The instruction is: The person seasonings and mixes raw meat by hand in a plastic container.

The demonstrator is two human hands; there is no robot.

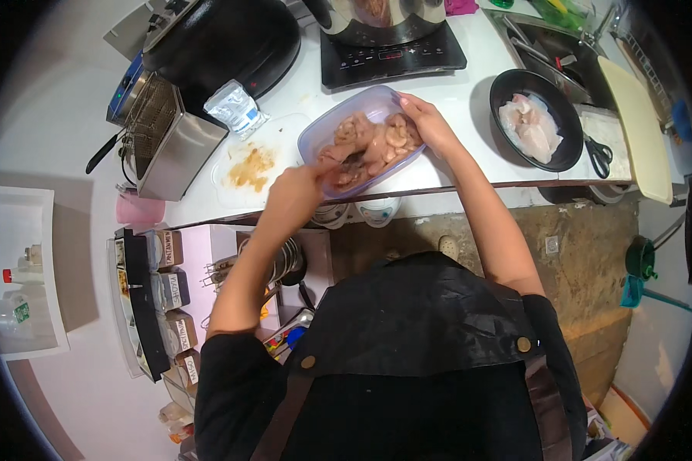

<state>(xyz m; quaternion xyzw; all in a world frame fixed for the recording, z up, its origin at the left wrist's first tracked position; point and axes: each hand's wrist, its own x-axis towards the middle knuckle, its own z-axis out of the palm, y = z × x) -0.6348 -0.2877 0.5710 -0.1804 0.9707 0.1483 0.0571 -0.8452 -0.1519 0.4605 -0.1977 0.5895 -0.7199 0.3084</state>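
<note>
A translucent purple plastic container (317,136) holding raw chicken pieces (375,147) sits tilted at the counter's front edge. My right hand (429,122) grips its far right rim, thumb over the edge. At the near left corner of the container is my left hand (303,187), blurred, with its fingers at the meat; whether they hold a piece cannot be told. Left of the container lies a white cutting board (230,187) smeared with a yellow-brown residue (252,167). An opened foil packet (236,109) rests at the board's back edge.
An induction cooktop (392,57) bears a steel pot (375,23). To the right are a black bowl (499,92) with pale raw meat (531,128), black-handled scissors (598,157), a sink (553,52) and a cream board (640,132). A steel fryer (179,150) stands left.
</note>
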